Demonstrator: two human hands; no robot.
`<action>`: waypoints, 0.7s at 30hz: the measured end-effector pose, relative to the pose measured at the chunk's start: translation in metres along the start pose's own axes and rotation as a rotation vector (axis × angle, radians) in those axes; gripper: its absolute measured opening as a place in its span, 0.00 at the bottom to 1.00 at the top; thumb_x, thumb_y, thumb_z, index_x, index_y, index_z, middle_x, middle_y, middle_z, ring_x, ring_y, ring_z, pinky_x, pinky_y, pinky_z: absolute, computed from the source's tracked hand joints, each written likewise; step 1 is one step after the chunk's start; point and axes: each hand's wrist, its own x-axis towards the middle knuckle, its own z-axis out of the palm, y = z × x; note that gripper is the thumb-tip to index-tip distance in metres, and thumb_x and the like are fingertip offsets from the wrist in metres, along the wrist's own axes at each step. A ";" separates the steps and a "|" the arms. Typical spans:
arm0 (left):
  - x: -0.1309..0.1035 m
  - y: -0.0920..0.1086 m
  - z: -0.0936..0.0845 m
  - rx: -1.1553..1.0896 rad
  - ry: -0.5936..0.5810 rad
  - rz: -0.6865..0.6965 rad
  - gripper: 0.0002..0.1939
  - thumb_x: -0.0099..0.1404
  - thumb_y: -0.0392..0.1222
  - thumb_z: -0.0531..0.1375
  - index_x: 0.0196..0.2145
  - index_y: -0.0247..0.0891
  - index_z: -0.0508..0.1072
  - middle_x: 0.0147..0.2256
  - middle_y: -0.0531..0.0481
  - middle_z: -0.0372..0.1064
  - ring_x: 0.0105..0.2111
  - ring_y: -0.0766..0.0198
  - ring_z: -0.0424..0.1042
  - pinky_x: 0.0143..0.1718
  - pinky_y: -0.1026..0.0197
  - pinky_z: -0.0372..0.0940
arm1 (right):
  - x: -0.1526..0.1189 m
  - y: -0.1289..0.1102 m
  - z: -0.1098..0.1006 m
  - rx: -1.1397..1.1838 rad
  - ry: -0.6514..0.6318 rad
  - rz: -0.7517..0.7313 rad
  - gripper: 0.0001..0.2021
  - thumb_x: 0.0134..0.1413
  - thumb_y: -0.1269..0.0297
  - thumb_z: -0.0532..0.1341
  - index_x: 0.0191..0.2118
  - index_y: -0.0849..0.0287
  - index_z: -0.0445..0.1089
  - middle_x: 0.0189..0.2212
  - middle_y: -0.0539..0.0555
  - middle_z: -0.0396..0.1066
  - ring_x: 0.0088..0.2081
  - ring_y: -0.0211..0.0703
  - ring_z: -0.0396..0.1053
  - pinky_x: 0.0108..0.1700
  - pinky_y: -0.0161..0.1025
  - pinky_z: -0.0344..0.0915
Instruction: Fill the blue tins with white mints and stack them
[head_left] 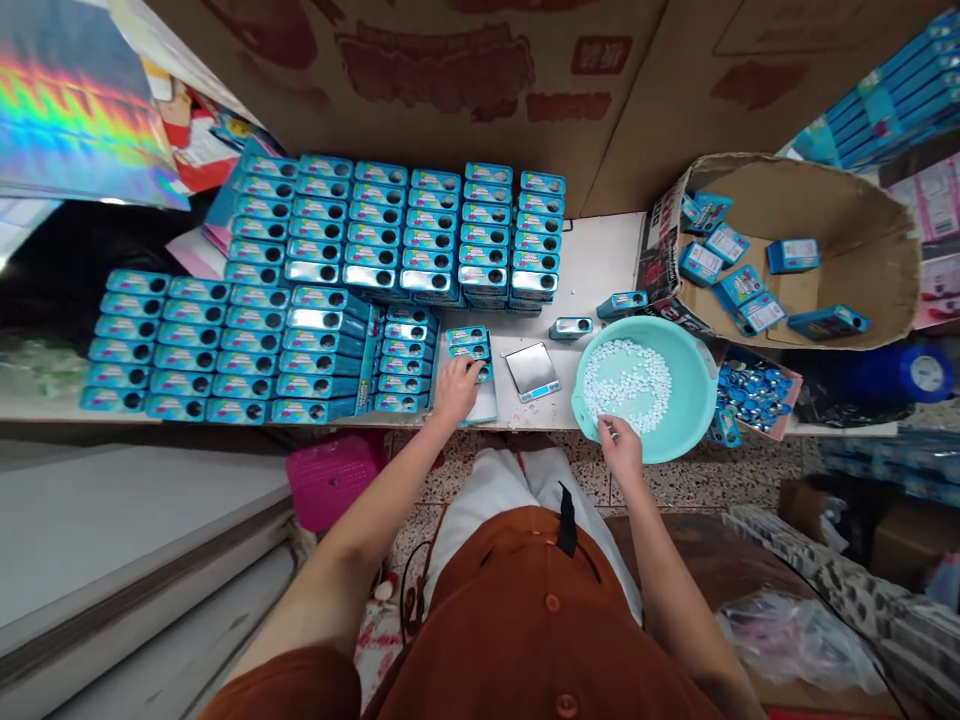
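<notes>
My left hand (pixel 456 390) is over a short row of blue tins (pixel 466 336) in a shallow tray (pixel 486 408). Its fingers curl down onto the nearest tin, hiding part of it. My right hand (pixel 621 447) is at the near left rim of a turquoise basin (pixel 694 400), thumb and fingers drawn together. Whatever is between those fingertips is too small to make out. Many small white pellets (pixel 626 375) lie in the basin. Between my hands sits a small digital scale (pixel 531 370) with a bare metal plate.
Rows of blue tins with dark round openings (pixel 315 330) fill the bench's left side. Two single tins (pixel 571 328) stand beside the basin. Right of it, a cardboard box (pixel 862 215) holds several tins, and a pink box (pixel 784 420) holds small shiny blue pieces (pixel 754 393).
</notes>
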 end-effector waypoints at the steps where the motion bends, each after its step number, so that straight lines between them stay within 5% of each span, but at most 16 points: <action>1: 0.000 -0.002 0.002 0.007 0.026 -0.004 0.21 0.57 0.32 0.57 0.49 0.41 0.68 0.50 0.37 0.64 0.55 0.44 0.61 0.52 0.44 0.56 | -0.003 0.001 -0.001 0.000 0.009 0.007 0.17 0.58 0.54 0.51 0.40 0.58 0.73 0.39 0.59 0.74 0.35 0.46 0.69 0.40 0.43 0.65; 6: -0.003 -0.004 0.003 0.045 0.117 0.024 0.26 0.56 0.38 0.61 0.53 0.42 0.64 0.59 0.37 0.55 0.62 0.42 0.49 0.61 0.38 0.44 | -0.015 0.012 -0.007 0.011 0.060 0.037 0.18 0.58 0.54 0.51 0.41 0.60 0.73 0.39 0.60 0.74 0.37 0.47 0.70 0.40 0.43 0.65; 10: 0.014 0.030 0.000 0.035 0.071 0.164 0.28 0.60 0.48 0.59 0.56 0.39 0.60 0.58 0.36 0.56 0.63 0.44 0.48 0.62 0.41 0.45 | -0.018 0.023 -0.011 0.022 0.083 0.052 0.17 0.59 0.55 0.52 0.41 0.61 0.72 0.38 0.60 0.73 0.37 0.47 0.70 0.41 0.43 0.65; 18: 0.121 0.129 0.040 -0.003 -0.016 0.271 0.32 0.63 0.41 0.55 0.62 0.31 0.52 0.62 0.35 0.51 0.63 0.47 0.49 0.61 0.47 0.48 | -0.013 0.041 -0.031 0.026 0.082 0.005 0.15 0.60 0.56 0.52 0.40 0.58 0.72 0.38 0.58 0.73 0.39 0.47 0.70 0.43 0.44 0.66; 21: 0.150 0.146 0.054 0.038 -0.111 0.229 0.25 0.61 0.36 0.55 0.57 0.33 0.59 0.56 0.35 0.62 0.57 0.48 0.59 0.57 0.49 0.53 | -0.013 0.051 -0.042 0.025 0.055 -0.013 0.15 0.60 0.57 0.52 0.40 0.58 0.72 0.39 0.58 0.73 0.39 0.47 0.70 0.43 0.44 0.66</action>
